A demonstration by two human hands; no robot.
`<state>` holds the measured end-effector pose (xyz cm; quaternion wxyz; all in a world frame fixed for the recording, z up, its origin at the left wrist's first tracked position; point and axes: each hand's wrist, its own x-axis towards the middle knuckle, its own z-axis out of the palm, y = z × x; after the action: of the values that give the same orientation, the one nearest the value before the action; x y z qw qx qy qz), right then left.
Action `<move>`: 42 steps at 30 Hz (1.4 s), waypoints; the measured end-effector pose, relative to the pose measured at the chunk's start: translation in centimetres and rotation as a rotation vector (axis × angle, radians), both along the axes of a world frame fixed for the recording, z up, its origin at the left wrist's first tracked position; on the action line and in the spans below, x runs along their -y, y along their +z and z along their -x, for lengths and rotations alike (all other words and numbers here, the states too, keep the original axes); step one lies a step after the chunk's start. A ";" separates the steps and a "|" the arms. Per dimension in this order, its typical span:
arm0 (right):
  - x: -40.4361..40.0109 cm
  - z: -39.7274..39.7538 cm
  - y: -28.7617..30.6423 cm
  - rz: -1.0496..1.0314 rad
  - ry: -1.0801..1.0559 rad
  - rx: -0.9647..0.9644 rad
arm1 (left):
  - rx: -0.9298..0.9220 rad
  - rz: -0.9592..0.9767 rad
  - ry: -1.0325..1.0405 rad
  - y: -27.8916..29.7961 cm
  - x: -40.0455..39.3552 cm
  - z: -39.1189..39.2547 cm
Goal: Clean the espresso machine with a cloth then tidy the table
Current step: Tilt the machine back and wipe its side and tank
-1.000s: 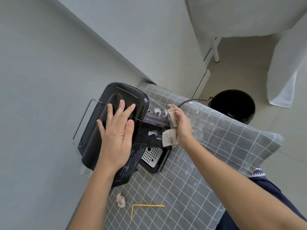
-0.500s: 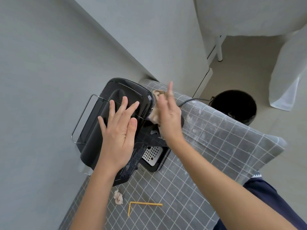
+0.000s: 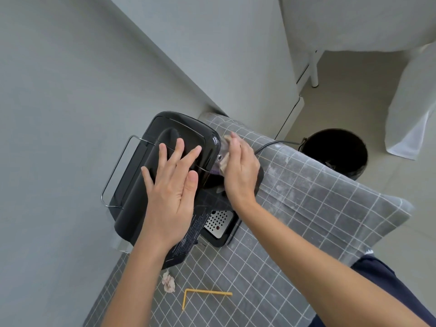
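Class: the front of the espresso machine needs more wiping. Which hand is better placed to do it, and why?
The right hand: it presses the cloth against the front of the espresso machine. The left hand lies flat on top, steadying it, with nothing in its grip.

Black espresso machine (image 3: 174, 147); grey checked tablecloth (image 3: 306, 208); yellow straw (image 3: 205, 294).
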<state>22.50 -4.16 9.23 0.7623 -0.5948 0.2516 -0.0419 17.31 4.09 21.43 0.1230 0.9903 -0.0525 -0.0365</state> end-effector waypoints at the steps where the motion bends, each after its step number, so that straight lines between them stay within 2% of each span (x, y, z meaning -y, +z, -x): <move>1: 0.4 -0.4 0.3 -0.002 0.018 0.023 | -0.003 -0.005 0.000 0.0 0.0 0.0; 3: 0.9 -1.1 -1.3 -0.023 0.065 0.023 | 0.000 -0.008 0.003 0.1 0.0 0.0; 6: 1.0 -0.4 -4.7 -0.068 0.089 -0.151 | 0.010 -0.004 0.000 0.1 0.1 0.0; 8: 0.4 1.7 -5.1 -0.058 0.052 -0.202 | 0.016 -0.001 0.000 0.1 0.1 0.0; 11: -0.4 3.0 -0.1 -0.017 0.032 -0.008 | 0.020 -0.002 -0.003 0.0 0.0 0.0; 13: -0.1 1.2 3.0 0.030 0.041 0.141 | 0.016 0.003 0.000 0.0 -0.1 -0.1; 15: 1.2 -1.3 3.3 0.012 0.108 0.198 | 0.013 -0.003 0.005 -0.1 -0.1 -0.2; 18: 2.4 -2.1 -2.2 -0.026 0.242 0.096 | 0.015 -0.002 0.007 -0.1 -0.1 -0.1; 21: 2.0 1.0 -6.8 0.126 0.248 -0.051 | 0.020 -0.003 0.009 -0.2 -0.1 -0.2; 25: 4.0 3.9 -7.9 0.147 0.308 -0.092 | 0.026 0.005 0.010 -0.1 0.0 -0.2; 29: 8.9 6.4 -8.1 -0.025 0.387 -0.127 | 0.023 0.014 0.015 -0.1 -0.1 -0.2; 30: 9.9 7.1 -8.3 0.054 0.427 -0.118 | 0.025 0.010 0.017 -0.1 -0.1 -0.2; 33: 11.7 8.4 -9.9 0.758 0.466 -0.057 | 0.026 0.003 0.015 -0.1 0.0 -0.2; 34: 11.9 8.5 -10.1 0.884 0.471 -0.034 | 0.027 0.005 0.016 -0.1 0.0 -0.2; 35: 11.8 8.7 -10.3 0.958 0.509 -0.001 | 0.030 0.005 0.016 -0.1 -0.1 -0.2; 37: 10.9 9.2 -11.4 1.128 0.717 0.064 | 0.031 0.002 0.019 -0.1 -0.1 -0.2; 39: 9.9 10.0 -13.6 1.281 0.927 0.041 | 0.030 -0.001 0.022 -0.2 -0.1 -0.2; 42: 9.7 10.5 -15.5 1.405 0.982 0.049 | 0.031 0.003 0.020 -0.1 -0.1 -0.1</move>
<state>11.97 -13.82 -6.32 0.1538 -0.9696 -0.1351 0.1340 17.44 4.19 21.30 0.1241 0.9911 -0.0444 -0.0197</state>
